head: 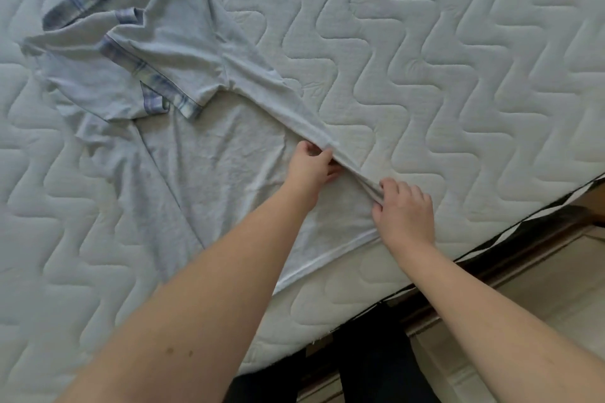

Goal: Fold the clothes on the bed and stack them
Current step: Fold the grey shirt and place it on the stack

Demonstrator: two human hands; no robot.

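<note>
A pale grey polo shirt (209, 154) with plaid-trimmed collar and sleeve cuffs is lying spread on the quilted mattress (458, 59), its hem running close along the mattress's near edge and its collar pointing toward the far left corner. The left hand (311, 167) is pinching the shirt's right side edge partway up, and the right hand (404, 209) is gripping the same edge near the hem corner, so both hands are grasping fabric and drawing that edge into a raised ridge. This is looking like the start of a lengthwise fold toward the shirt's middle. The likeliest trouble is that the far sleeve, already lying folded over the chest, is going to bunch or drag as the edge is being lifted, leaving a crooked fold; the wrinkled lower body could also trap creases under the flap. With the hem sitting so near the mattress's near edge, a pull toward the person could slide it off the side. Open mattress is stretching wide to the right and toward the far edge, giving plenty of room for shifting the shirt away from the drop and for starting a stack.
</note>
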